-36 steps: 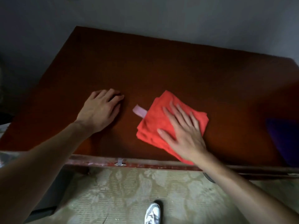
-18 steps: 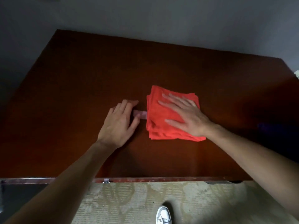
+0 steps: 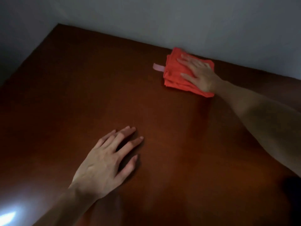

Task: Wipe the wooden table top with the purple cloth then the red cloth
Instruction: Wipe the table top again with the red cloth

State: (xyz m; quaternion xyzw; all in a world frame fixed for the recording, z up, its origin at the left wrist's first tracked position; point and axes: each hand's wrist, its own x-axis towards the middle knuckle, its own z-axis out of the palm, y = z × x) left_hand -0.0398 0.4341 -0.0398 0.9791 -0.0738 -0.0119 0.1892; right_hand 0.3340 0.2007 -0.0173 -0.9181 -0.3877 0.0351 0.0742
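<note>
The folded red cloth [image 3: 174, 74] lies on the dark wooden table top [image 3: 81, 88], close to the far edge by the wall. A pale pink loop tag [image 3: 158, 68] sticks out of its left side. My right hand [image 3: 197, 74] presses flat on the cloth with straight, spread fingers. My left hand [image 3: 105, 162] rests flat on the bare wood nearer to me, fingers straight and holding nothing. The purple cloth does not show clearly; only a dark shape [image 3: 293, 188] sits at the right edge.
A pale wall [image 3: 179, 20] runs along the table's far edge and meets another wall at the left corner. A bright glare [image 3: 9, 214] marks the near left of the wood.
My right hand has pushed the red cloth away from me, from the table's middle to its far edge. My left hand stayed flat on the wood, now well behind the cloth.
</note>
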